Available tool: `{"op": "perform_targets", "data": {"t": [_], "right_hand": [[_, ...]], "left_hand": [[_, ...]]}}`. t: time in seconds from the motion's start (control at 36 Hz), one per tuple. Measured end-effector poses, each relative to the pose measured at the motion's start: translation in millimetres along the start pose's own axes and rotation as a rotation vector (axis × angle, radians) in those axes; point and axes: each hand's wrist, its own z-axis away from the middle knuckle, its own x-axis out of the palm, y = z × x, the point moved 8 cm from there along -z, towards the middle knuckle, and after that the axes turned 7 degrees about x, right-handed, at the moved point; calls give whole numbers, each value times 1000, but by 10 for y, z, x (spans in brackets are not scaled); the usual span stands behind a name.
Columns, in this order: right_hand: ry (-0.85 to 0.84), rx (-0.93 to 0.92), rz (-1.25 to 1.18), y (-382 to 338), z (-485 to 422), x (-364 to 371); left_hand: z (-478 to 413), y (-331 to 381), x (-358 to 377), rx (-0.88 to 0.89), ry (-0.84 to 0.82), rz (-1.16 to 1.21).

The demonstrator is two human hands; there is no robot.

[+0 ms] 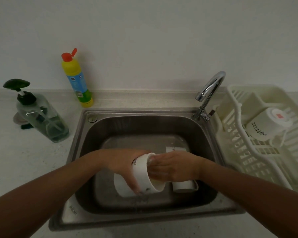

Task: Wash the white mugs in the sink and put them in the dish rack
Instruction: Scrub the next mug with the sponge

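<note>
The left forearm (41, 194) and right forearm (248, 191) come in from the near edge and cross the front rim of the sink (144, 219) to meet over the basin. There the left hand (119, 167) grips the held mug (143, 170), fingers curled around its outside wall. The mug lies on its side with its long axis running from one hand to the other and its mouth turned toward the right hand (174, 167). The right hand's fingers go in through that mouth and are hidden, so I cannot tell how they lie; I judge this to be the scrubbing of the inside. Just below the left hand lies a second mug (121, 186), just below the right hand a third mug (184, 187), and just beyond the right hand a fourth mug (175, 149), all on the sink floor, so washing is probably far from finished. Farther out, on the right hand's outer side, stands the dish rack (258, 162) with one racked mug (265, 125) upside down in it. The right hand is the nearer one to the rack, so the held mug would probably travel mouth-first that way. The tap (212, 86) rises beyond the right hand, between sink and rack. Well beyond the left hand stand a pump bottle (41, 117) and a yellow bottle (77, 79).
</note>
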Motion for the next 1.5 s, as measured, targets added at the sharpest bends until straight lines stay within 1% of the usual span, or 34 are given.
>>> {"op": "perform_targets", "data": {"t": [0.08, 0.19, 0.25, 0.31, 0.33, 0.39, 0.5, 0.56, 0.61, 0.67, 0.75, 0.83, 0.89, 0.94, 1.0, 1.08, 1.14, 1.19, 1.33, 1.42, 1.5], "right_hand": [[51, 69, -67, 13, -40, -59], [70, 121, -228, 54, -38, -77], [69, 134, -260, 65, -35, -77], [109, 192, -328, 76, -30, -128], [144, 236, -379, 88, -25, -160], [168, 347, -458, 133, 6, -150], [90, 547, -627, 253, 124, 17], [64, 617, -699, 292, 168, 79], [39, 690, -747, 332, 206, 156], [23, 745, -787, 374, 242, 211], [14, 746, -801, 393, 239, 171], [-18, 720, -849, 384, 205, 62], [13, 694, -945, 383, 169, -54], [51, 672, -1082, 385, 142, -188], [87, 646, -1164, 407, 122, -322], [156, 635, -1188, 498, 82, -448], [187, 641, -1189, 549, 83, -443], [209, 642, -1192, 570, 88, -413], [219, 656, -1199, 528, 78, -326], [221, 682, -1234, 517, 77, -260], [227, 711, -1260, 515, 74, -213]], "left_hand": [[60, 21, -17, -6, -68, 117], [127, -92, -4, -94, -99, 269], [154, -182, 27, -123, -105, 409], [173, -253, 59, -132, -110, 591], [181, -287, 56, -135, -89, 667], [196, -346, 31, -138, 5, 783], [202, -456, 10, -155, 237, 895], [190, -468, 29, -144, 286, 948], [167, -449, 44, -115, 299, 990], [144, -433, 33, -95, 318, 982], [137, -363, -9, -63, 331, 880], [158, -268, -24, -59, 282, 866], [186, -225, -22, -55, 252, 916], [224, -239, 7, -57, 251, 1035], [255, -261, 41, -36, 240, 1143], [243, -199, 61, 95, 201, 1194], [228, -221, 44, 80, 245, 1225], [217, -234, -1, 44, 305, 1188], [240, -162, -99, -62, 452, 826], [271, -44, -112, -82, 598, 579], [316, 0, -78, -164, 816, 428]]}}
